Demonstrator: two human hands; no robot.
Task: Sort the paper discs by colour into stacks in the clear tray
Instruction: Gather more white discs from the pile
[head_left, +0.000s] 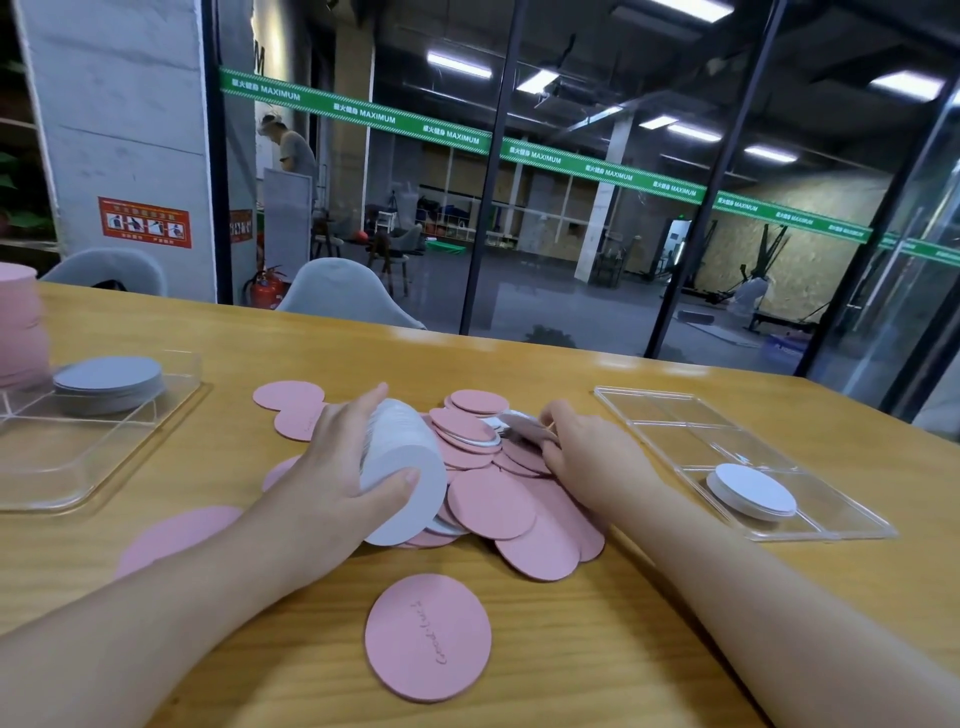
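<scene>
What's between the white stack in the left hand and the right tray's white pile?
The right hand and forearm, working in the pink discs, lie between the white stack and the tray; the table beyond is bare.

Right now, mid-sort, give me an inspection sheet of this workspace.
Surface: yellow wooden table.
Job's things: loose pile of pink paper discs; clear tray at right holding a short white disc stack; clear tray at left holding a grey disc stack, with a tall pink stack at the frame edge.
Clutter: nothing seen.
Grippers: left hand grips a thick white disc stack; right hand pinches a disc from the pile.
Cables: nothing seen.
Surroundings: grey chairs, glass wall.
</scene>
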